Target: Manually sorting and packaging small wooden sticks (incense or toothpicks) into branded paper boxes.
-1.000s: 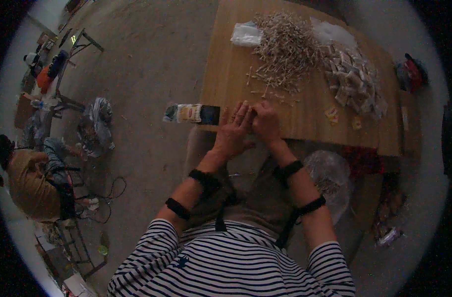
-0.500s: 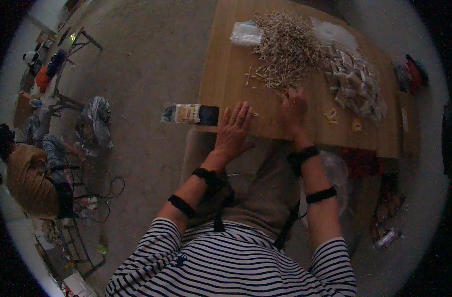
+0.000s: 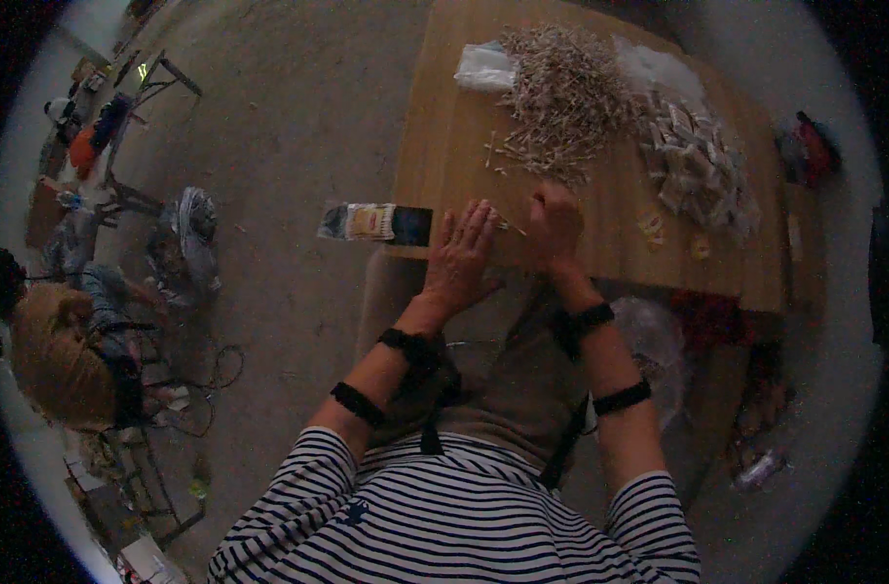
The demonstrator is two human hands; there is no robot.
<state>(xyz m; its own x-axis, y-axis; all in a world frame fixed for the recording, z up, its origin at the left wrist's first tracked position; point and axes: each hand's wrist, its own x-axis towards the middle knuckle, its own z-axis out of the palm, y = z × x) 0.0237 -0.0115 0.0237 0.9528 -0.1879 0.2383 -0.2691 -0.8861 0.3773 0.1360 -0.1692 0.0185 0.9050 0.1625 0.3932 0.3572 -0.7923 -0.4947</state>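
Observation:
My left hand point(image 3: 461, 255) lies flat on the near left edge of the wooden table, fingers stretched out. Beside its fingertips, light cotton swabs point(image 3: 512, 227) stick out towards my right hand point(image 3: 555, 226). That hand is closed, its fingers curled round a few swabs; the fingertips are partly hidden. Beyond both hands spreads a big loose pile of cotton swabs point(image 3: 566, 97). Left of my left hand, a clear packet of cotton swabs point(image 3: 370, 222) with a yellow and red label lies on a dark strip reaching past the table edge.
Filled clear packets point(image 3: 698, 165) are heaped on the table's right. White plastic bags point(image 3: 485, 66) lie at the pile's far left, with small yellow labels point(image 3: 651, 226) near the packets. Over the floor to the left, a brown-covered seat point(image 3: 65, 355) and cables stand near cluttered racks.
My right hand has drawn back from the pile's near edge, towards me and left, closer to my left hand. More swabs show between the hands. My left hand stays almost still.

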